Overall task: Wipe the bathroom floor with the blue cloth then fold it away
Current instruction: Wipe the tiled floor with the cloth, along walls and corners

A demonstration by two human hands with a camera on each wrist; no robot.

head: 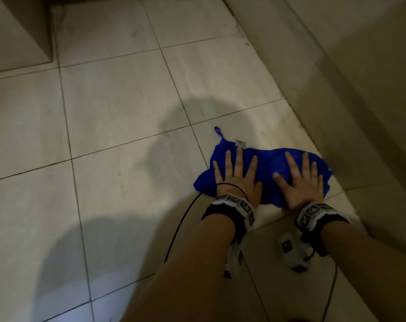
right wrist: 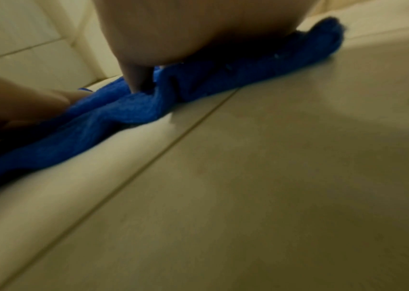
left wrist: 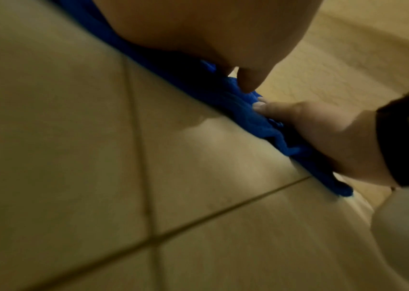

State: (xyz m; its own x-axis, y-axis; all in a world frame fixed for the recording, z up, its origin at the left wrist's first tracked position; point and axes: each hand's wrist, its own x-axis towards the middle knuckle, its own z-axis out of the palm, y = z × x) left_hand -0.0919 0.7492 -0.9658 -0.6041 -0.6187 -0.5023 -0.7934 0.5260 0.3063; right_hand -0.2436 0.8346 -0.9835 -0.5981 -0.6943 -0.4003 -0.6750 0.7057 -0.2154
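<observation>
In the head view, a crumpled bright blue cloth (head: 264,168) lies on the pale beige tiled floor (head: 118,117), close to the raised tiled step (head: 332,94) that runs along the right side. The person's left hand (head: 238,177) presses flat on the left part of the cloth, fingers straight and spread apart, gripping nothing. The right hand (head: 300,180) lies flat on the right part in the same way, fingers spread and extended. A small blue hanging loop (head: 218,131) sticks out from the cloth's far left corner, and a small grey label (head: 241,143) sits beside it at the far edge. Both wrists carry black bands with white marker blocks (head: 234,204), and a thin black cable (head: 181,226) trails over the tiles near the left forearm.

In the left wrist view, the left hand (left wrist: 198,29) fills the top, its palm down on the blue cloth (left wrist: 243,106). The right hand (left wrist: 322,133) is seen beyond, its thumb lying on the bunched fabric. The picture is blurred.

In the right wrist view, the right hand (right wrist: 186,29) presses on the rumpled blue cloth (right wrist: 128,110), one finger dipping into a fold. The left hand (right wrist: 19,102) rests on the cloth at the left edge.
</observation>
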